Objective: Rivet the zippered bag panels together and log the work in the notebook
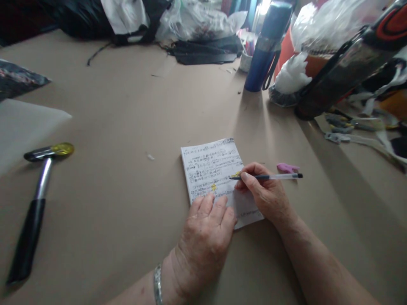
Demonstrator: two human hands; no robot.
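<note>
A small white notepad (211, 167) covered in handwriting and a few yellow marks lies on the brown table (127, 106). My left hand (205, 237) rests flat on the pad's lower edge, fingers stretched out, a silver bracelet on the wrist. My right hand (265, 192) is closed round a pen (276, 176) with a clear barrel and dark cap. Its tip touches the page near a yellow mark.
A hammer (34, 203) with a black grip and yellow-tipped head lies at the left. A blue flask (265, 51) stands at the back. A large dark bottle (346, 63) leans at the right beside bags, scissors and clutter. A small pink piece (287, 167) lies by the pen.
</note>
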